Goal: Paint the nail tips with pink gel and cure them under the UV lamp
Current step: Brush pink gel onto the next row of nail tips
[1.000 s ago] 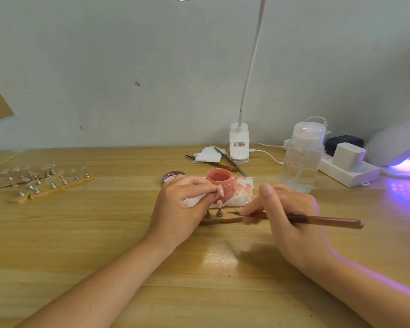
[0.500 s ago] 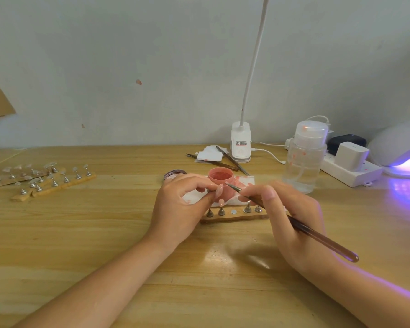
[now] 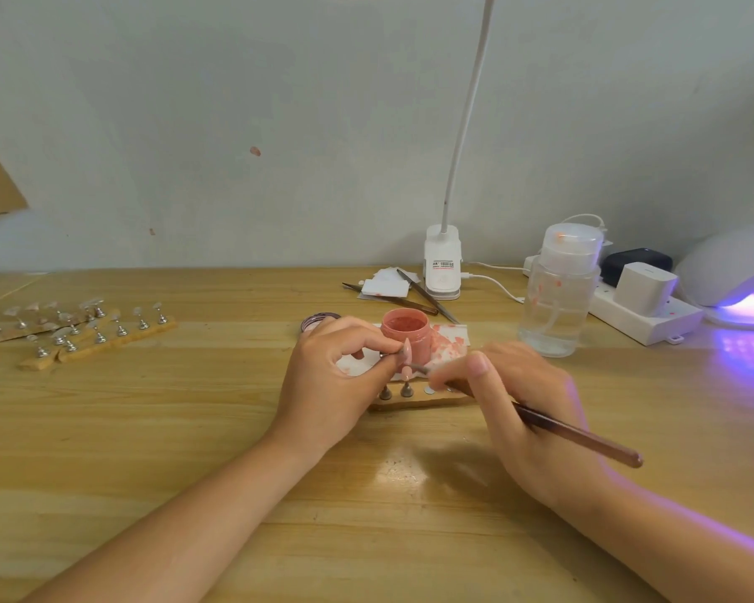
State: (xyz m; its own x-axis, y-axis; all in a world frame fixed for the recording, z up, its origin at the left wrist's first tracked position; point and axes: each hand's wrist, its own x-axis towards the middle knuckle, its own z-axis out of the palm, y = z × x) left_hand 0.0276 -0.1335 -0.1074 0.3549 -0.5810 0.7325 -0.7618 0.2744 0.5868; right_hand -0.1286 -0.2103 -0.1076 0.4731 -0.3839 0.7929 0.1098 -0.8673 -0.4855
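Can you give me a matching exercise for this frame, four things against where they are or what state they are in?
Things:
1. brush
2. pink gel jar
3. UV lamp
4. nail tip

Places or states:
A. at the table's far right edge, glowing purple
B. pinched on its stand by the left hand
C. held in the right hand, its tip towards the nail tip
D. open, standing just behind the two hands

Pairs: 1-C, 2-D, 3-A, 4-B
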